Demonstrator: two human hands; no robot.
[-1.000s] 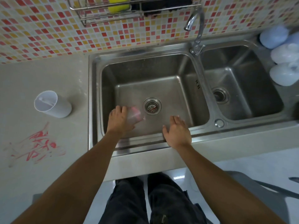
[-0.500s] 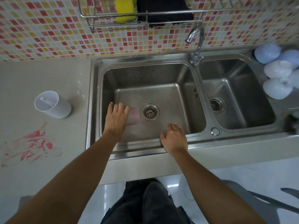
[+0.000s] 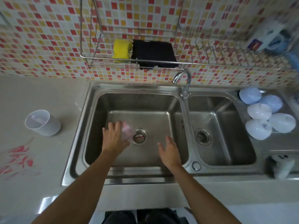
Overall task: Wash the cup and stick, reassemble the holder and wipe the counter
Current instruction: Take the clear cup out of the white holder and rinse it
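The left hand [image 3: 115, 137] is gripping the translucent cup [image 3: 127, 132] lying on its side — mouth pointing right toward the drain [image 3: 140, 136] — while the right hand [image 3: 169, 151] is hovering, fingers loose, nearby.

The left basin [image 3: 140, 102] lies open from above; only the left hand [image 3: 114, 139] with the clear cup [image 3: 127, 130] beside the drain [image 3: 140, 136] and the right hand [image 3: 169, 152] occupy it. The tap [image 3: 182, 78] arches over its back right corner, and the wire rack [image 3: 134, 62] overhangs the rear rim. On the bench [image 3: 40, 94], the white holder [image 3: 42, 122] stands left, the red smear [image 3: 17, 156] nearer. 5 pale rounded things [image 3: 265, 113] crowd the right side.
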